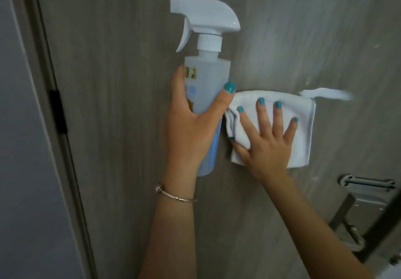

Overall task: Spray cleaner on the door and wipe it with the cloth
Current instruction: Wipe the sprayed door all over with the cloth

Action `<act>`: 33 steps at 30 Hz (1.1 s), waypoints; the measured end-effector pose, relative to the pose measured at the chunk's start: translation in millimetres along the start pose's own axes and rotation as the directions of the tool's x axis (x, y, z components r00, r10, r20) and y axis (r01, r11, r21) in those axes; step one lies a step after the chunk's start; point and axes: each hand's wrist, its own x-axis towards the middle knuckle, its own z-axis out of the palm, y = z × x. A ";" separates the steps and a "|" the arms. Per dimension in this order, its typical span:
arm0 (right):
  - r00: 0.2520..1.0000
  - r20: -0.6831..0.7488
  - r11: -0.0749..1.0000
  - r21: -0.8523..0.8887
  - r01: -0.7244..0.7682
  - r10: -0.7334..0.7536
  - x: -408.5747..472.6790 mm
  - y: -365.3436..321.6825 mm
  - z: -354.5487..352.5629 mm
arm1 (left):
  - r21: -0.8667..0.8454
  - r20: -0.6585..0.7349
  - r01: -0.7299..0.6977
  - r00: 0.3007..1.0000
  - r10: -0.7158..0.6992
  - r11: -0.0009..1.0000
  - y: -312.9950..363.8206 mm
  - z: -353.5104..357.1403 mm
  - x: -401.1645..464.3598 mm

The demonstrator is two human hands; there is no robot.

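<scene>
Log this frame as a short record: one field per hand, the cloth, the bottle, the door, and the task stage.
left hand: left hand grips the spray bottle round its body, upright, nozzle pointing left, no finger on the trigger
right hand: right hand presses the white cloth flat against the door, fingers spread
cloth: folded, just right of the bottle
door: grey wood-grain door, metal handle at lower right
stage: wiping, not spraying

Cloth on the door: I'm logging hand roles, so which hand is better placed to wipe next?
Right hand: it presses the cloth flat against the door. The left hand grips the spray bottle.
</scene>
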 end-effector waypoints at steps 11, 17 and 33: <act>0.985 -0.169 0.999 0.009 -0.037 0.038 151.1 93.9 -51.2 | -0.021 -0.036 0.007 0.999 -0.008 1.000 24.1 60.4 -27.1; 0.990 -0.134 0.998 0.052 -0.044 0.050 15.6 61.8 -9.2 | -0.030 -0.042 -0.015 0.999 0.014 0.999 18.9 56.0 -27.5; 0.980 -0.196 0.997 0.077 -0.029 0.044 107.1 119.3 -42.3 | -0.162 0.002 -0.039 0.999 0.040 0.986 11.1 70.1 -28.7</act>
